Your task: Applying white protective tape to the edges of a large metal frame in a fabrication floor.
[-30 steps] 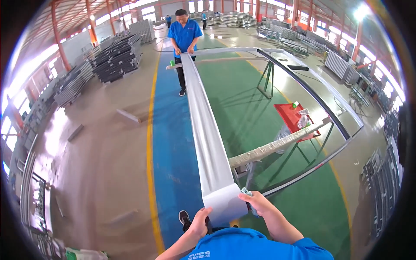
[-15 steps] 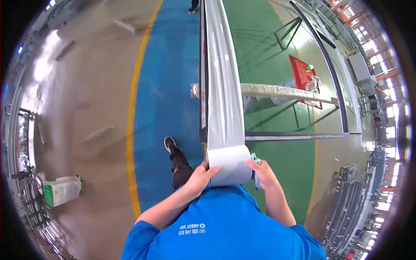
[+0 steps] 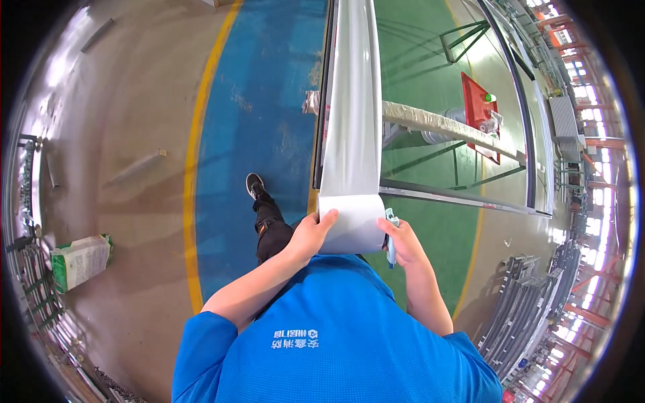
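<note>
While the grey sheet [image 3: 351, 134] runs up the frame's middle, its near end is pinched by the left hand [image 3: 310, 235] and right hand [image 3: 401, 243], which also grips a teal tool [image 3: 390, 235]. Step judged: carrying or laying out; a steady, level hold is called for next.

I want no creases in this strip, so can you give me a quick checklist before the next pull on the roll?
1. Left hand on the grey roll: ok.
2. Right hand on the roll's other end: ok.
3. Grey strip lying flat ahead, no visible wrinkles: ok.
4. Small light-blue tool at the right hand, secure grip: cannot tell.
5. Wrapped crossbar free of the strip: cannot tell.
6. Shoe off the strip: ok.
</note>
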Motion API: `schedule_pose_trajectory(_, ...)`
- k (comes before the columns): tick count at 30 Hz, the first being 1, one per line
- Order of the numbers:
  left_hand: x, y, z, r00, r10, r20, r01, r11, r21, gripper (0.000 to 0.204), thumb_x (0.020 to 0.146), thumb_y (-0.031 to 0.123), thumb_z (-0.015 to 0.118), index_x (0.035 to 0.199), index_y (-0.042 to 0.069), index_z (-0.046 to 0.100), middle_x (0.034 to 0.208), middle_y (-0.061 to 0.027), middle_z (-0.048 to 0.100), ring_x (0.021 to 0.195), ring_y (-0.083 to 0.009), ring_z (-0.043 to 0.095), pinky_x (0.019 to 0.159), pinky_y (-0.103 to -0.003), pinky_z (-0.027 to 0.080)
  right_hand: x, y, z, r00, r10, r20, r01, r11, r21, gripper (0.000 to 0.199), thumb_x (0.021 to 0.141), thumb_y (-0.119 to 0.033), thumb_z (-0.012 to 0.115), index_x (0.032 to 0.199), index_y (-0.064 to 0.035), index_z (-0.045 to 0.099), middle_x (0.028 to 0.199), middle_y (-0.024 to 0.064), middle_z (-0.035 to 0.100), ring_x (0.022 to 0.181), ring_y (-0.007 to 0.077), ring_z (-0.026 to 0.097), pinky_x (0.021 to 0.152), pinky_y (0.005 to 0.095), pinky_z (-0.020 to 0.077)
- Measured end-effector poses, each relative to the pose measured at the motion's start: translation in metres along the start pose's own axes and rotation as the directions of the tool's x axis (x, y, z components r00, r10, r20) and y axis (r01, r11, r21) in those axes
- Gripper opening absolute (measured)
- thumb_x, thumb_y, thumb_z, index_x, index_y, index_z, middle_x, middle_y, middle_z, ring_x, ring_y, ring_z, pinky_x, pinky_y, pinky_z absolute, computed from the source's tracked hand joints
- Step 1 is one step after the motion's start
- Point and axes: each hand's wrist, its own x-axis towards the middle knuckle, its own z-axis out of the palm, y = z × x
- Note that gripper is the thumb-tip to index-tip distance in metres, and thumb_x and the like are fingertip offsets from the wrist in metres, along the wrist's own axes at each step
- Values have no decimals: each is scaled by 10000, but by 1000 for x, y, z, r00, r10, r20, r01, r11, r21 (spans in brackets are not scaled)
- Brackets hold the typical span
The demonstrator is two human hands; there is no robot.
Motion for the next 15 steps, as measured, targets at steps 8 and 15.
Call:
schedule_pose_trajectory(8,22,-9,-8,996,-74,-59,75,997,10,626,996,420,531,1276,-138,487,1218,-185,607,1105,-218,585,953,-329,452,16,4,7,998,42,-46,-42,999,2,306,881,-350,710,885,-50,650,706,4,622,553,79,530,485,246,392)
schedule_pose_trajectory(15,38,-22,-15,993,-90,-74,89,996,-11,691,959,501,548,1241,-130,537,1193,-192,623,1103,-224,587,932,-322,450,26,12,9,994,92,-60,-92,996,16,304,880,-344,715,886,-48,646,718,9,622,552,79,516,486,246,398)
